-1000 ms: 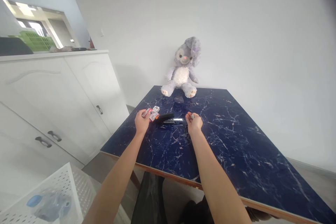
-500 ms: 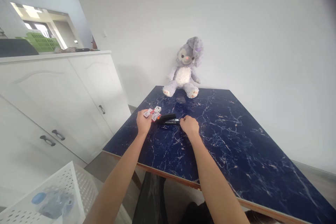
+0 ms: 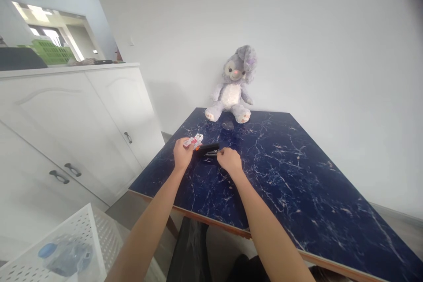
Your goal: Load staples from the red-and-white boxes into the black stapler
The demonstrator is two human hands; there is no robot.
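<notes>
Down left from the stapler (image 3: 209, 147), a basket (image 3: 107, 231) holds a bottle (image 3: 68, 255).

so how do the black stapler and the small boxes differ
The stapler is black with some metal showing; the boxes are white and red. The stapler is long and narrow, while each of the boxes is shorter. The right hand touches the stapler's end; the left hand is on the boxes. Both are far smaller than the plush toy.

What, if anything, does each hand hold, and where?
Left hand holds a small box by its near-left end; right hand is at the stapler's right end, grip unclear.
</notes>
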